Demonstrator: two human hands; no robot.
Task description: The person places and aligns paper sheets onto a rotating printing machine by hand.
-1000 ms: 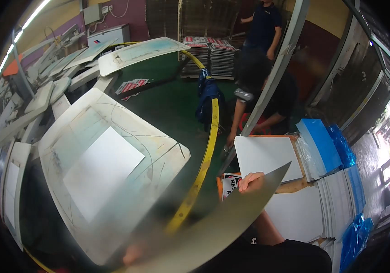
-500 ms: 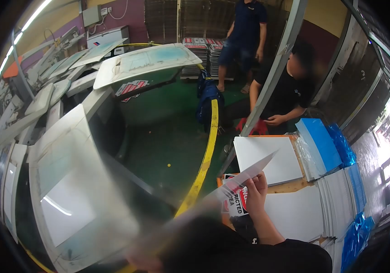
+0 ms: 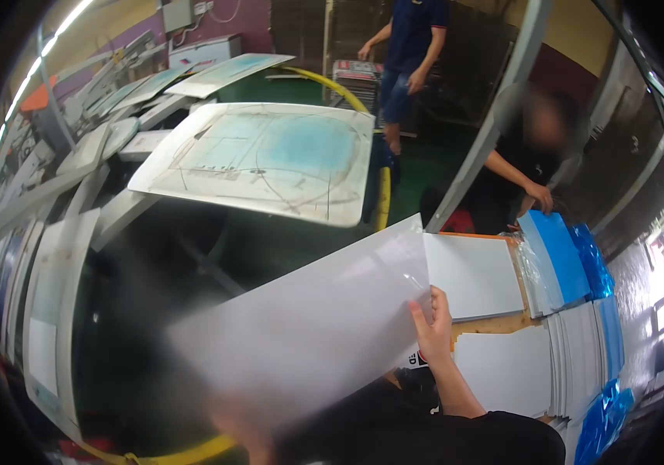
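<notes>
Holding a blank white sheet [image 3: 309,325] by its edges, your right hand [image 3: 433,325] pinches the far side, your blurred left hand [image 3: 243,434] the near one; it hangs below the printing pallet [image 3: 270,159], not yet laid there.

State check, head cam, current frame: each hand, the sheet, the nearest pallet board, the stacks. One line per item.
right hand: closed on the white sheet's right edge
left hand: blurred at the sheet's bottom edge, grip unclear
white sheet: held up, tilted, blank side to the camera
platen board: bare, flat, nothing on it
white sheet stack: lying flat, blank face up
blue-wrapped stack: wrapper open, a co-worker's hand on it
</notes>
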